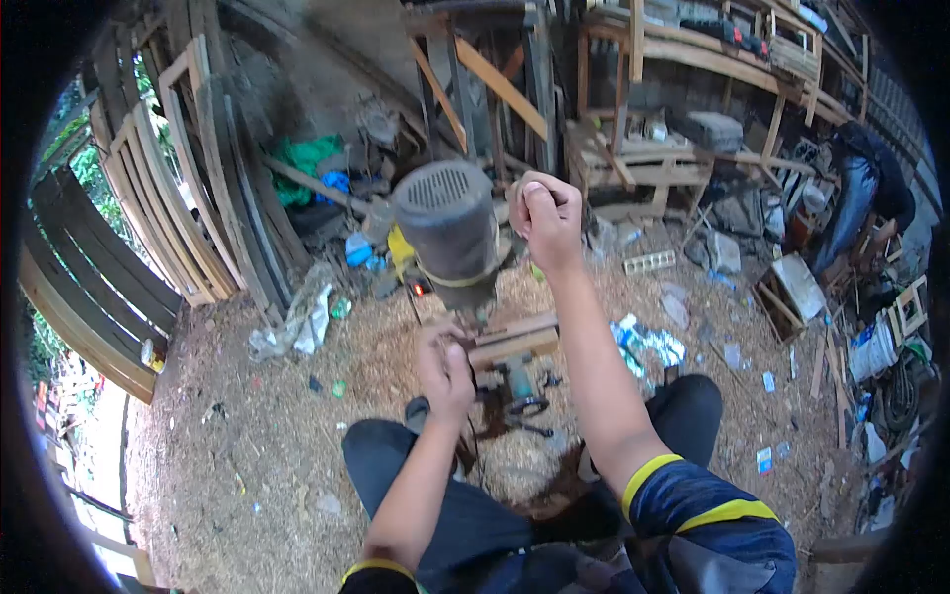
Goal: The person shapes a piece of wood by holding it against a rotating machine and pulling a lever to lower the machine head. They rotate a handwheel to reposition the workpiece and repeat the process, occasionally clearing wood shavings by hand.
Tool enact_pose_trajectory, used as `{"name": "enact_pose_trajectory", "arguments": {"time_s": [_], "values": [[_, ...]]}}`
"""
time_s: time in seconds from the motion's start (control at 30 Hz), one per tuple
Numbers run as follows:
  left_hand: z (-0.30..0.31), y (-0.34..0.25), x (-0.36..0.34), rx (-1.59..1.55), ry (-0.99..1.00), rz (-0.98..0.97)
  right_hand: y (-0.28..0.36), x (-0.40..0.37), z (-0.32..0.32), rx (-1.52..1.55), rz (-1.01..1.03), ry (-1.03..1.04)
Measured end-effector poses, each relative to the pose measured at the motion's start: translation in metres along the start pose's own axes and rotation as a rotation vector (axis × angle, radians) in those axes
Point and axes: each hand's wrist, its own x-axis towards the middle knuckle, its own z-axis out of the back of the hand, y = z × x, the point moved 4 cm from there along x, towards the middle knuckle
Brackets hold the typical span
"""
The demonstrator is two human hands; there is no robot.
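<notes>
A drill press stands in front of me, its grey motor housing at the top. My right hand is raised beside the housing with its fingers closed around a handle that is mostly hidden. Lower down, my left hand presses on a short wooden block lying on the machine's table under the spindle. The green-grey column base shows below the block. My knees in dark trousers flank the machine.
Sawdust covers the ground. Wooden frames lean at the left, timber racks and pallets stand behind. Scraps, plastic and a small crate lie at the right. Another person in dark clothes bends over at the far right.
</notes>
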Motion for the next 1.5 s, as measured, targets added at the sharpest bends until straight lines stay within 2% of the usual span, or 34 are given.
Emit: {"name": "enact_pose_trajectory", "arguments": {"time_s": [0.1, 0.13, 0.23, 0.3, 0.43, 0.57, 0.7, 0.73, 0.8, 0.87, 0.97, 1.0, 1.1, 1.13, 1.23, 1.27, 1.37, 1.47, 1.5], "values": [[0.007, 0.008, 0.002, 0.006, -0.090, -0.018, 0.009, -0.056, 0.003, -0.054, 0.055, -0.075], [0.009, 0.011, 0.002, -0.002, -0.104, -0.004, 0.007, -0.079, 0.009, -0.038, 0.074, -0.024], [0.011, 0.010, 0.009, -0.059, -0.111, -0.028, 0.008, -0.134, 0.014, 0.032, 0.041, -0.083], [0.012, 0.010, 0.014, -0.063, -0.143, -0.010, 0.010, -0.139, 0.019, -0.020, -0.174, -0.026], [0.019, 0.013, 0.012, 0.035, -0.184, 0.018, 0.048, -0.096, 0.005, -0.212, -0.654, 0.246], [0.024, 0.020, 0.010, 0.034, -0.201, 0.110, 0.031, -0.071, -0.002, -0.523, -1.018, 0.406], [0.036, 0.027, 0.011, 0.009, -0.210, 0.171, 0.022, -0.046, -0.017, -0.802, -0.974, 0.586], [0.039, 0.029, 0.010, -0.020, -0.239, 0.227, 0.008, -0.049, -0.010, -0.801, -0.751, 0.563], [0.045, 0.030, 0.010, -0.025, -0.240, 0.258, 0.008, -0.052, 0.013, -1.278, -0.547, 0.660], [0.051, 0.035, 0.009, -0.021, -0.238, 0.304, 0.018, -0.047, -0.001, -1.450, -0.964, 0.690], [0.058, 0.054, 0.005, -0.093, -0.284, 0.400, 0.005, -0.047, 0.005, -0.997, -1.883, 0.374], [0.060, 0.057, 0.004, -0.128, -0.298, 0.446, -0.001, -0.041, 0.001, -1.107, -1.913, 0.363], [0.068, 0.064, 0.001, -0.240, -0.348, 0.560, 0.006, -0.039, -0.007, -1.235, -1.750, 0.306], [0.070, 0.067, 0.000, -0.282, -0.364, 0.583, 0.003, -0.041, -0.002, -1.235, -1.734, 0.352], [0.075, 0.073, 0.000, -0.309, -0.370, 0.629, 0.005, -0.056, 0.003, -1.181, -1.743, 0.250], [0.076, 0.074, 0.002, -0.302, -0.362, 0.638, 0.004, -0.079, 0.002, -1.225, -1.637, 0.286], [0.076, 0.087, 0.002, -0.253, -0.328, 0.634, 0.002, -0.099, -0.003, -1.082, -1.652, 0.255], [0.074, 0.087, 0.007, -0.331, -0.349, 0.652, 0.002, -0.103, -0.003, -0.912, -1.680, -0.021], [0.075, 0.088, 0.009, -0.338, -0.346, 0.642, 0.002, -0.103, -0.004, -0.905, -1.723, -0.027]]}}
